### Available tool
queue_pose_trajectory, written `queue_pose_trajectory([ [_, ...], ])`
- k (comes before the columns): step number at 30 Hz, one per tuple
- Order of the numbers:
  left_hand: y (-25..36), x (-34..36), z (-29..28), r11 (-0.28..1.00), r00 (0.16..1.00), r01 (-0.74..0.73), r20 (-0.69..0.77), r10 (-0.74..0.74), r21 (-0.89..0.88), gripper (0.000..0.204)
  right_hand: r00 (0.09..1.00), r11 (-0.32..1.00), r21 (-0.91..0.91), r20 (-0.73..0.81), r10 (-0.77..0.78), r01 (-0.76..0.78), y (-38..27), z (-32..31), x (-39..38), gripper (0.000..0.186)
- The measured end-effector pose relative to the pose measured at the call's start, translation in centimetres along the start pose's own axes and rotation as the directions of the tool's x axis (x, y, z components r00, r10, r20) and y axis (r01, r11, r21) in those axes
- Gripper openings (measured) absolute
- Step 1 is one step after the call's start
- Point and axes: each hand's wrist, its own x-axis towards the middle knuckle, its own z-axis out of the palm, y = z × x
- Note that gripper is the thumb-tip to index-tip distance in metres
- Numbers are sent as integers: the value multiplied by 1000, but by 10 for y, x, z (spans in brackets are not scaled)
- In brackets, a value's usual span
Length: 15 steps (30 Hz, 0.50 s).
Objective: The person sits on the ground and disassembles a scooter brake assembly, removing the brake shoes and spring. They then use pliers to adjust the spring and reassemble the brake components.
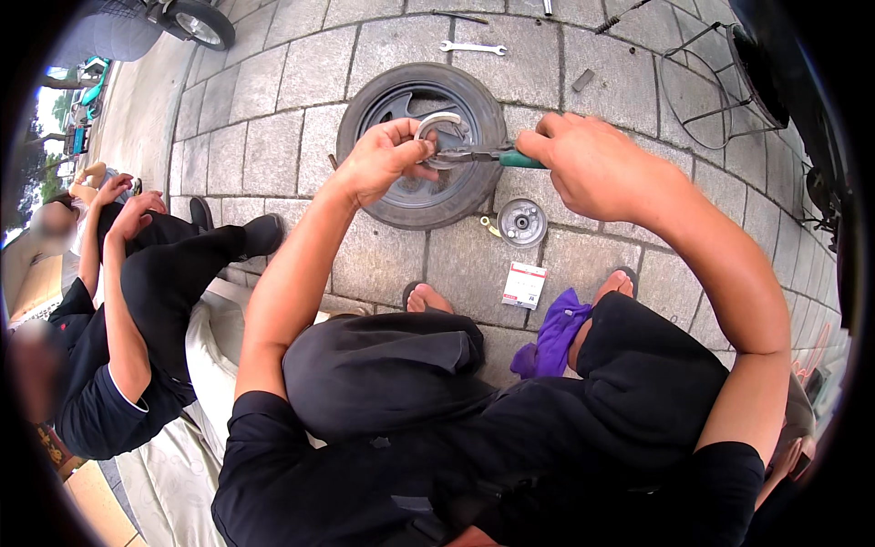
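Note:
My left hand [387, 159] grips a curved silver brake shoe [440, 123] above a black wheel with a tyre [360, 109] lying on the pavement. My right hand [592, 166] is closed around green-handled pliers [524, 159], whose dark jaws reach to the lower part of the shoe by my left fingers. Just below the wheel lie a round metal hub plate [520, 222] and a small yellowish part [488, 225]. Nearer my feet are a white and red box [524, 285] and a purple cloth [558, 335] beside my right leg.
An open-end wrench [473, 47], a small dark block [583, 79] and other small tools lie beyond the wheel. A wire stand [694, 93] is at right. Two people [128, 310] sit at left, another person [793, 438] is at far right, and a parked vehicle's wheel [202, 25] shows at upper left.

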Motion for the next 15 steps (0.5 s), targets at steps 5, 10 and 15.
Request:
queue_pose_trajectory([
  [5,1,-1,0,997,999,26,-48,-23,66,14,972,969,-227,-184,-144,101,-4,17,-5,36],
  [10,6,-4,6,988,995,74,-81,-63,135,12,909,894,-425,-303,-286,140,-5,23,-1,27],
  [15,4,-6,7,983,995,95,-51,-88,160,13,921,904,-388,-256,-294,181,-1,18,2,22],
])
